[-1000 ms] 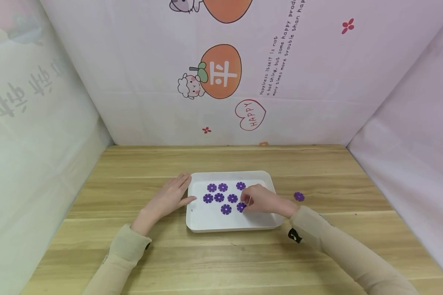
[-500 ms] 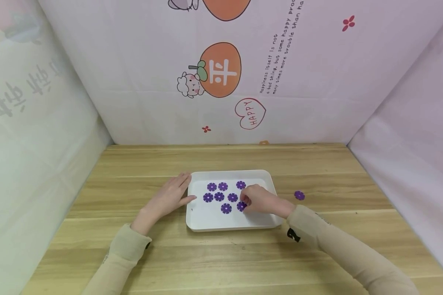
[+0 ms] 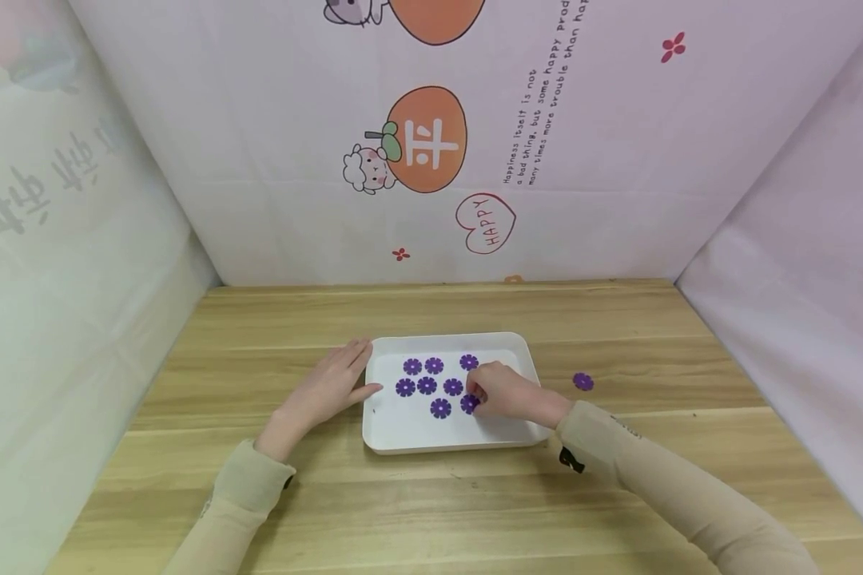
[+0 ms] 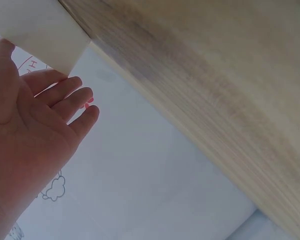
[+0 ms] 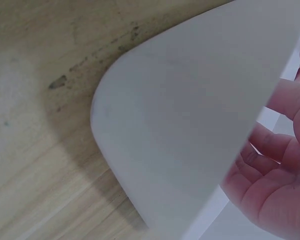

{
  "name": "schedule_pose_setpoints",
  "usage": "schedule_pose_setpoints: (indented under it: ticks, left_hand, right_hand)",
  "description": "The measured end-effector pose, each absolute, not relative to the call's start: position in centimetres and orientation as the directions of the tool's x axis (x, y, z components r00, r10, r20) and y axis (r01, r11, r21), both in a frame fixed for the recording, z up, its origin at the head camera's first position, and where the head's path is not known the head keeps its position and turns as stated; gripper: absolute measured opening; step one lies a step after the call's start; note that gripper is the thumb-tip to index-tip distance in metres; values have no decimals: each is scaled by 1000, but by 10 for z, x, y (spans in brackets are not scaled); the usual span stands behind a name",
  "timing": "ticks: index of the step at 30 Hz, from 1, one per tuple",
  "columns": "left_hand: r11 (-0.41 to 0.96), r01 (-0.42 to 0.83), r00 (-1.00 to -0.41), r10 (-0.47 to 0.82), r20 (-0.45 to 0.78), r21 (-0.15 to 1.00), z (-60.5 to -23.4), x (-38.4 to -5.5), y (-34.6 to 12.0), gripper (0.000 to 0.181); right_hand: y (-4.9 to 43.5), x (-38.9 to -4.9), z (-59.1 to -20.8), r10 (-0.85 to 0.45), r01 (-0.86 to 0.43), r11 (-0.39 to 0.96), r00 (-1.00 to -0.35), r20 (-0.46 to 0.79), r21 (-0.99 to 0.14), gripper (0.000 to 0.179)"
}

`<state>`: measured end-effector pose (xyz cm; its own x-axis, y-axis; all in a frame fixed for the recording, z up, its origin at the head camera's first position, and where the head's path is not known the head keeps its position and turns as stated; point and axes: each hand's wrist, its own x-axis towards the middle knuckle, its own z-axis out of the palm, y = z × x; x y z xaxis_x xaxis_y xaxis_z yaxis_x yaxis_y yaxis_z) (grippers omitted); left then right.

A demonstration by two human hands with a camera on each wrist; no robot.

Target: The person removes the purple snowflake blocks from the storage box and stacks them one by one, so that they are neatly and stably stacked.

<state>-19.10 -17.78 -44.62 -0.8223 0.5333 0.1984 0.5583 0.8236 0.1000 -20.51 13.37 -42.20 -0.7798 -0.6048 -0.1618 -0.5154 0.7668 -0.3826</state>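
A white tray [image 3: 410, 431] sits on the wooden table with several purple notched snowflake discs [image 3: 427, 385] lying flat in it. My left hand [image 3: 325, 389] rests at the tray's left rim, fingers fairly straight; the left wrist view shows the left palm [image 4: 32, 130] and the tray's corner [image 4: 45, 35]. Inside the tray's right half, my right hand [image 3: 507, 390] has curled fingers and pinches the edge of a purple snowflake disc [image 3: 468, 403]. In the right wrist view the tray wall [image 5: 180, 110] hides the fingertips of that right hand [image 5: 275, 185].
One loose purple disc [image 3: 583, 382] lies on the table [image 3: 295, 511] to the right of the tray, beyond my right wrist. White printed cloth [image 3: 582, 224] stands behind the table and along both sides.
Almost nothing differs: both hands keep their places, and the discs and tray stay put. The head view shifts very slightly.
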Motion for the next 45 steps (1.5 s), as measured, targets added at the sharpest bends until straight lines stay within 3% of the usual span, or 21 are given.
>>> schedule_pose_setpoints:
  ticks: [34, 45]
  left_hand:
    - [834, 539, -838, 516, 179, 120, -446, -191, -178, 74]
    - [822, 561, -819, 534, 210, 100, -444, -189, -177, 72]
  right_hand:
    - [136, -202, -427, -656, -596, 721, -752, -69, -355, 16]
    - [140, -203, -425, -631, -558, 739, -770, -95, -378, 15]
